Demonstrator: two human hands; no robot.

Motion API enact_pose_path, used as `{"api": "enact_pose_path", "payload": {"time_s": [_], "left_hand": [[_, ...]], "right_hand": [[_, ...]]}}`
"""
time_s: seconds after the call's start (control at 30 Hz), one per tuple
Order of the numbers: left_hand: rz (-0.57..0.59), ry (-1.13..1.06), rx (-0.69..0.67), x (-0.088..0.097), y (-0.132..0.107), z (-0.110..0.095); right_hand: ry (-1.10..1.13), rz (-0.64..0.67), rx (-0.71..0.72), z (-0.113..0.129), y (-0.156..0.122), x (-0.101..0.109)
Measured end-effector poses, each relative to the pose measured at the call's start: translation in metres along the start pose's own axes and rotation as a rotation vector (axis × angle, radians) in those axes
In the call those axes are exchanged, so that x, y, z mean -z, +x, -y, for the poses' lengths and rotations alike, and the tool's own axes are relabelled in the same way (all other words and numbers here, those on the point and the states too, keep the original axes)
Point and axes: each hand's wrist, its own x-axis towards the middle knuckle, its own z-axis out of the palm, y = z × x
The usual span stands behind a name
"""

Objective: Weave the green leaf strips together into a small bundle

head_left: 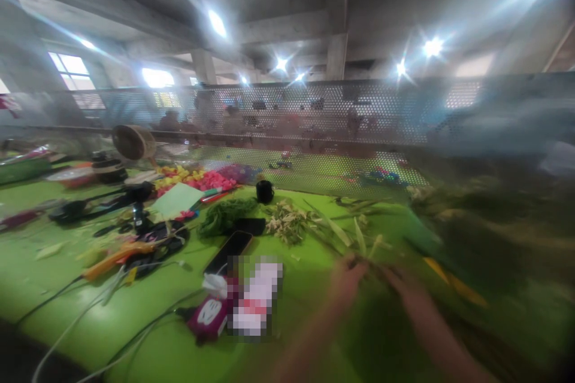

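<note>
Both of my hands are over the right half of the bright green table, close together. My left hand (350, 272) has its fingers closed at the base of some pale green leafy strips (359, 239), which look like leaves or husks and fan upward. At the same bunch, my right hand (398, 280) is smeared by motion, and its fingertips cannot be made out clearly. Just beyond them lies a heap of pale, dry-looking curled pieces (290, 222). Long thin stalks (327, 239) stretch from that heap toward my left hand.
Left of my hands lie a black phone (230, 251), a purple tissue pack (211, 314) and a blurred-out pink-white item (258, 299). Farther left are an orange glue gun (114, 260) and cables. Behind stand a black cup (265, 191), green netting (227, 216) and a perforated metal screen (305, 167).
</note>
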Motion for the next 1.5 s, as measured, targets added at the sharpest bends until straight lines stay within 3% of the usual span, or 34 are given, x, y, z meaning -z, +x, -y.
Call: {"api": "enact_pose_path", "payload": {"time_s": [0.23,0.43,0.57,0.7,0.83,0.97,1.07,1.3,1.5], "left_hand": [[0.021,0.014,0.001,-0.001,-0.003,-0.005],[-0.032,0.132,0.038,0.002,0.000,0.001],[-0.050,0.353,0.001,0.001,0.001,0.002],[0.038,0.665,-0.080,-0.004,-0.006,-0.004],[0.119,0.845,-0.205,-0.008,-0.014,-0.008],[0.145,0.876,-0.226,-0.010,-0.017,-0.008],[0.123,0.779,-0.165,-0.011,-0.016,-0.008],[0.074,0.499,-0.030,-0.008,-0.006,-0.003],[0.090,0.513,-0.032,-0.007,-0.008,-0.004]], "right_hand": [[0.123,0.005,-0.043,-0.022,0.005,0.001],[0.149,-0.225,0.082,0.000,0.003,-0.001],[-0.022,-0.248,0.150,0.013,-0.003,0.002],[-0.234,-0.247,0.324,0.011,-0.008,0.001],[-0.298,-0.250,0.360,0.004,-0.006,0.003],[-0.278,-0.229,0.345,0.002,-0.004,0.003],[-0.208,-0.199,0.327,0.005,-0.006,0.002],[-0.039,-0.214,0.077,0.013,-0.005,0.002],[0.246,-0.175,-0.060,0.003,0.001,0.000]]}}
